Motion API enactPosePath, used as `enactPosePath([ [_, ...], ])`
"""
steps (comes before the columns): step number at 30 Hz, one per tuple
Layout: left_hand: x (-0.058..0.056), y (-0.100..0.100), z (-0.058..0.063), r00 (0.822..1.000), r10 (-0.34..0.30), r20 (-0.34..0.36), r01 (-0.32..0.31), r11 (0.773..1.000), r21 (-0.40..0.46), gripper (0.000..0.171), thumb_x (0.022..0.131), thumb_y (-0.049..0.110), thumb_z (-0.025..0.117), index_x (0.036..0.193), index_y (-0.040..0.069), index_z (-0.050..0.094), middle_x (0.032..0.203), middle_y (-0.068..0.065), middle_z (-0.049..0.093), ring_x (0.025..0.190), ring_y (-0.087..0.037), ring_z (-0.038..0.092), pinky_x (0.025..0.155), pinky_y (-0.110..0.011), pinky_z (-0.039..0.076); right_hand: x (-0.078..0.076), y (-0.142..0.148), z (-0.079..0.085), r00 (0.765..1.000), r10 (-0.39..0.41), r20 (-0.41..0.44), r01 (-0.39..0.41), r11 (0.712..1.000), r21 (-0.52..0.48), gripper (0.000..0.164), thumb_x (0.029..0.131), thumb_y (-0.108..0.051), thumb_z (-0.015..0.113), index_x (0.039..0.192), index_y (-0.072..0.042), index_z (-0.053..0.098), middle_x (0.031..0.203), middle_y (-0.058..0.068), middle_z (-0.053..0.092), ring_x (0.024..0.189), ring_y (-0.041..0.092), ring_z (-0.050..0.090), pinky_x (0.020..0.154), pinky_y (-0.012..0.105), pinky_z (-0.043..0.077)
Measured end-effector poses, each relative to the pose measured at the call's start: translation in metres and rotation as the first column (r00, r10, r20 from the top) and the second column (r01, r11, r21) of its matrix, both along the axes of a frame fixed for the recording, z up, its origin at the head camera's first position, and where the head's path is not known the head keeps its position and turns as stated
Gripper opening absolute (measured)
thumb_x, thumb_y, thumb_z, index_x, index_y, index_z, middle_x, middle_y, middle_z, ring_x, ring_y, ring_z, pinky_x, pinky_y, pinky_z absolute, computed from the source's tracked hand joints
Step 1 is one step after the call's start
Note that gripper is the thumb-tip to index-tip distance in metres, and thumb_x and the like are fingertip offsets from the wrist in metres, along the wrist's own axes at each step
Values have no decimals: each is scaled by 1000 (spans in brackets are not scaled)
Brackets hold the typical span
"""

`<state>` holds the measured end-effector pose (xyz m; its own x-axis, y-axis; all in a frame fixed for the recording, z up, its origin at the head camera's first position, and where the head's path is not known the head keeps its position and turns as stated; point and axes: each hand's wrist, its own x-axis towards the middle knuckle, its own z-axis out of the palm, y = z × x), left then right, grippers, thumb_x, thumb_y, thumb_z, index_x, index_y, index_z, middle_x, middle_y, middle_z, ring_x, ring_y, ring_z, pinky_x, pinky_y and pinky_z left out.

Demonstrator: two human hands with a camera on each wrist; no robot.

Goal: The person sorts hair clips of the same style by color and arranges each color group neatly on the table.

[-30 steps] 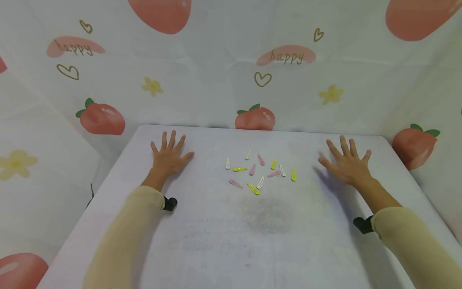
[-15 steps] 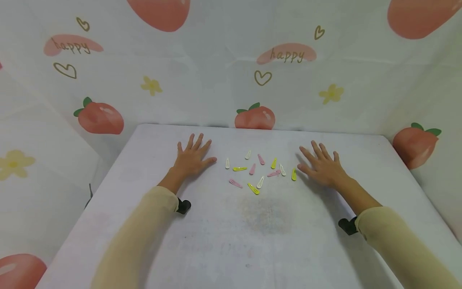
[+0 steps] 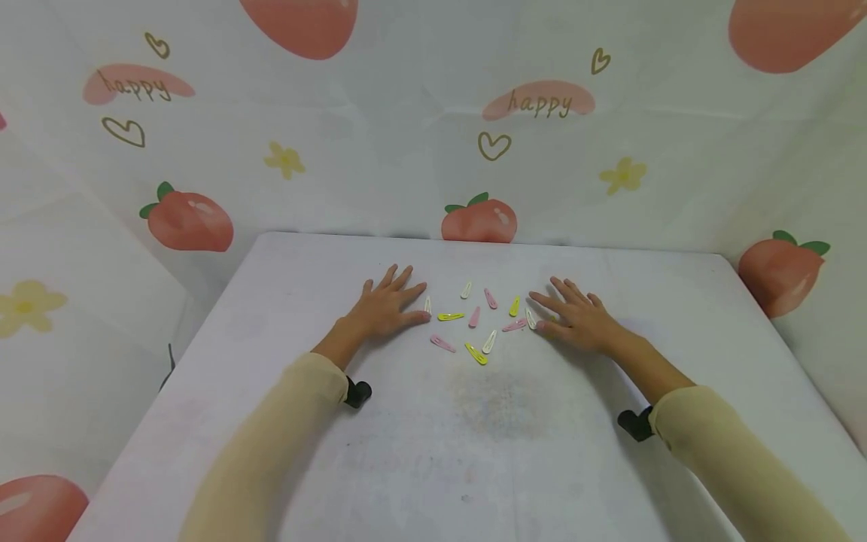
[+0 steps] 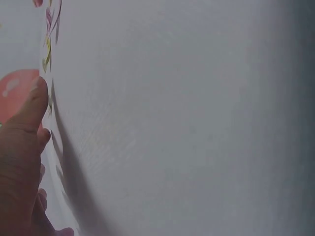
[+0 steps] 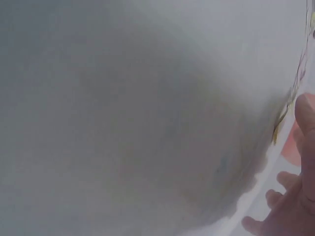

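Note:
Several small snap hair clips in white, pink and yellow lie scattered on the white table (image 3: 433,452), among them a pink clip (image 3: 474,317) at the middle. My left hand (image 3: 384,310) is spread at their left side, its thumb tip right by a white clip (image 3: 428,305) and near a yellow clip (image 3: 450,317). From the right my right hand (image 3: 581,320) reaches in with fingers apart, thumb tip beside another white clip (image 3: 530,319). Beneath that hand a yellow clip (image 5: 276,133) shows in the right wrist view; the head view hides it. Neither hand holds anything.
Black wrist straps (image 3: 357,393) stick out from both beige sleeves (image 3: 271,436). Behind the table's back edge hangs a white cloth (image 3: 393,113) printed with peaches, hearts and flowers. A faint grey stain (image 3: 501,405) marks the tabletop in front of the clips.
Both hands have moved inward from the table's sides toward the clips, left hand rightward and right hand leftward. The right hand now covers the rightmost yellow clip in the head view. The other clips stay put.

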<state>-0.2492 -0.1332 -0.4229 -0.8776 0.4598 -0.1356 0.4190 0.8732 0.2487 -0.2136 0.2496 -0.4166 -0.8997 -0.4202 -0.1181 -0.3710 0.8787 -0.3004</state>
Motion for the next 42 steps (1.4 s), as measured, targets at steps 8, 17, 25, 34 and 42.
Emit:
enactPosePath([
  [8, 1, 4, -3, 1000, -6, -9, 7, 1000, 18, 73, 95, 65, 49, 155, 25, 38, 167, -9, 11, 153, -31, -2, 114, -67, 11, 1, -6, 0, 1000, 25, 4, -25, 998, -61, 58, 97, -42, 60, 148, -17, 48, 159, 27, 22, 147, 51, 10, 107, 75, 12],
  [17, 1, 9, -1, 1000, -13, -17, 14, 1000, 24, 69, 95, 63, 53, 152, 25, 43, 165, -13, 15, 153, -33, 1, 114, -65, 15, -1, -7, -6, 1000, 8, -18, -9, 997, -73, 56, 95, -41, 64, 142, -13, 56, 155, 29, 31, 146, 51, 13, 108, 73, 14],
  [25, 3, 11, -1, 999, -4, -34, 6, 999, 39, 65, 94, 58, 57, 148, 23, 50, 163, -16, 22, 153, -34, 3, 113, -63, 20, -1, -14, -5, 994, -8, -113, 2, 999, -54, 54, 88, -41, 73, 131, -8, 66, 146, 28, 45, 145, 49, 21, 106, 71, 25],
  [34, 2, 11, -4, 999, 9, -36, -7, 998, 68, 64, 93, 57, 61, 146, 22, 53, 161, -17, 27, 152, -36, 5, 112, -64, 21, 1, -14, -7, 994, -26, -108, 17, 996, -91, 53, 86, -39, 76, 129, -9, 67, 143, 26, 49, 145, 47, 22, 108, 69, 25],
  [42, 2, 11, -4, 999, 27, -37, -22, 992, 122, 59, 91, 51, 68, 140, 20, 60, 157, -17, 35, 151, -38, 9, 113, -64, 22, -1, -15, -6, 992, -13, -126, 3, 997, -81, 53, 85, -40, 77, 127, -8, 69, 140, 26, 52, 144, 48, 25, 104, 71, 29],
])
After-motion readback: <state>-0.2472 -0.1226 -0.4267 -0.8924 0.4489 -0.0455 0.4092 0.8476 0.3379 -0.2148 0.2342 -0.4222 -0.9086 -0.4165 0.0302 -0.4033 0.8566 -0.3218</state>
